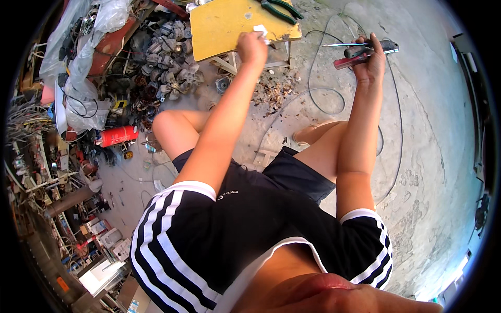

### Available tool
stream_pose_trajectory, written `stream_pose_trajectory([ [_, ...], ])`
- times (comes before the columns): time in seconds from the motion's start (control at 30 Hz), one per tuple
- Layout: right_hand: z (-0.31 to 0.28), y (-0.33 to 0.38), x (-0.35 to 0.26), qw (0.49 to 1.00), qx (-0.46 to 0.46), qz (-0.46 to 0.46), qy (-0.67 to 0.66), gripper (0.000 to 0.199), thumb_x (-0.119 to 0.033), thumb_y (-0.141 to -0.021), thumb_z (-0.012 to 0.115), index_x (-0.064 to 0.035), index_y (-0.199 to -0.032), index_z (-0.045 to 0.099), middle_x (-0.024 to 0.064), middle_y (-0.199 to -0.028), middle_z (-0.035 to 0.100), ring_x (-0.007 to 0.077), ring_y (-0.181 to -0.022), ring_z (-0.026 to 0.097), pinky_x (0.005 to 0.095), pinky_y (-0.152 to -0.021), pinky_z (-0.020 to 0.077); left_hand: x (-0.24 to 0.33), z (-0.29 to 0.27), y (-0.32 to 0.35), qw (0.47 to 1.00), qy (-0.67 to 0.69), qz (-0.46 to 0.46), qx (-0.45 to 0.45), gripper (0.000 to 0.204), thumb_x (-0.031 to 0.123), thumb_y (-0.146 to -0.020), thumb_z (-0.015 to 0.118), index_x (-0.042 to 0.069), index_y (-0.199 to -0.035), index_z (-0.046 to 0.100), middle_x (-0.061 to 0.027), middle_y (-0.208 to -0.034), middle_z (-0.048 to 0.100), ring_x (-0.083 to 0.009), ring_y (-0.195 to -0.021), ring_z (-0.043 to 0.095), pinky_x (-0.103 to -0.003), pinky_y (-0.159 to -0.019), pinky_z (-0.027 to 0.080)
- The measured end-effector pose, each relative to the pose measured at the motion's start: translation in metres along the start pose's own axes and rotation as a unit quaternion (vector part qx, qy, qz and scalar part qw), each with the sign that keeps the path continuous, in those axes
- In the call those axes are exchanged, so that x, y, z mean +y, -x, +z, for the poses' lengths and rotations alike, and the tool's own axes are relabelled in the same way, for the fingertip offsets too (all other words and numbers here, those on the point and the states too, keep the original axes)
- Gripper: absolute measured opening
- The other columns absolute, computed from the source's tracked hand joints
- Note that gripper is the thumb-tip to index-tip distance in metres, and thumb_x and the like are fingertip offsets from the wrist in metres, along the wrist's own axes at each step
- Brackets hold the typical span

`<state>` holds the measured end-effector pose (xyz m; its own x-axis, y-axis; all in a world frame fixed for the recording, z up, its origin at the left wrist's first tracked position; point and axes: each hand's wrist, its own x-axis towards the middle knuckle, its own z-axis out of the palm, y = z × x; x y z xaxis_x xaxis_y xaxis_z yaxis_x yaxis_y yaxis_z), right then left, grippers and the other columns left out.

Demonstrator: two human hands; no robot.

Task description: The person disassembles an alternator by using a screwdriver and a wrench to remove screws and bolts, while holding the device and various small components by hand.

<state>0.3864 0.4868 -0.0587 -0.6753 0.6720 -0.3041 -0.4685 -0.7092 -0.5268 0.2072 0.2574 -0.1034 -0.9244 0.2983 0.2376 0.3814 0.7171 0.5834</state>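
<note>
My left hand (252,49) is closed at the front edge of a small yellow-topped stool (219,26). A small white piece (260,30), paper or cloth, sticks out from its fingers. On the far side of the stool top lies a pair of pliers (279,10) with dark green handles, apart from my hand. Out to the right, above the floor, my right hand (371,61) is closed around a bundle of screwdrivers. One has a red see-through handle (348,61) and another a dark handle (357,51). A thin metal shaft (334,45) points left from the bundle.
A heap of small motor parts (167,57) lies left of the stool. Brown scraps (279,96) are scattered on the concrete floor beneath it. A black cable (401,141) loops across the floor at right. A red canister (119,136) and piled clutter line the left.
</note>
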Motion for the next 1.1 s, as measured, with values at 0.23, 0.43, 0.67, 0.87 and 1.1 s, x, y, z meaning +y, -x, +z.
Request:
stream_pose_trajectory([
  [0.23, 0.031, 0.028, -0.018, 0.999, -0.01, -0.02, -0.034, 0.019, -0.02, -0.087, 0.063, -0.0053, -0.086, 0.051, 0.0088, -0.078, 0.059, 0.022, -0.073, 0.058, 0.0401, -0.076, 0.0512, 0.086, 0.149, 0.018, 0.994, -0.008, 0.107, -0.008, 0.008, 0.01, -0.075, 0.061, 0.007, -0.068, 0.065, -0.0153, -0.084, 0.064, -0.0345, -0.077, 0.064, -0.044, -0.067, 0.051],
  [0.43, 0.034, 0.032, -0.026, 0.996, -0.028, -0.076, -0.034, 0.017, -0.018, -0.088, 0.062, -0.0068, -0.089, 0.049, 0.0084, -0.077, 0.058, 0.0193, -0.073, 0.058, 0.0388, -0.074, 0.0509, 0.111, 0.146, 0.044, 0.969, 0.05, 0.235, -0.059, 0.007, 0.011, -0.075, 0.061, 0.009, -0.075, 0.068, -0.0149, -0.08, 0.061, -0.0333, -0.085, 0.061, -0.043, -0.075, 0.049],
  [0.67, 0.041, 0.037, -0.014, 0.997, -0.035, -0.056, -0.043, 0.016, -0.017, -0.09, 0.06, -0.005, -0.088, 0.049, 0.0085, -0.077, 0.058, 0.0199, -0.072, 0.058, 0.0383, -0.074, 0.0507, 0.021, -0.005, 0.006, 0.978, 0.142, 0.14, 0.059, 0.016, 0.011, -0.079, 0.068, 0.004, -0.093, 0.072, -0.017, -0.092, 0.066, -0.0321, -0.087, 0.063, -0.039, -0.079, 0.049],
  [0.87, 0.042, 0.043, -0.002, 0.998, -0.045, -0.013, -0.037, 0.015, -0.017, -0.089, 0.062, -0.007, -0.089, 0.051, 0.0073, -0.077, 0.058, 0.0188, -0.073, 0.058, 0.0372, -0.073, 0.0505, -0.083, -0.073, -0.052, 0.991, 0.029, -0.042, 0.123, 0.014, 0.008, -0.077, 0.067, 0.004, -0.088, 0.073, -0.0171, -0.085, 0.069, -0.032, -0.08, 0.067, -0.039, -0.075, 0.052],
  [1.1, 0.026, 0.031, -0.016, 0.998, -0.04, -0.038, -0.011, 0.02, -0.022, -0.088, 0.064, -0.0057, -0.089, 0.052, 0.0082, -0.076, 0.06, 0.0203, -0.071, 0.059, 0.0385, -0.072, 0.0516, -0.035, 0.011, -0.014, 0.996, 0.05, 0.067, 0.025, 0.014, 0.006, -0.081, 0.058, 0.004, -0.089, 0.07, -0.017, -0.088, 0.065, -0.0327, -0.083, 0.062, -0.042, -0.073, 0.048],
])
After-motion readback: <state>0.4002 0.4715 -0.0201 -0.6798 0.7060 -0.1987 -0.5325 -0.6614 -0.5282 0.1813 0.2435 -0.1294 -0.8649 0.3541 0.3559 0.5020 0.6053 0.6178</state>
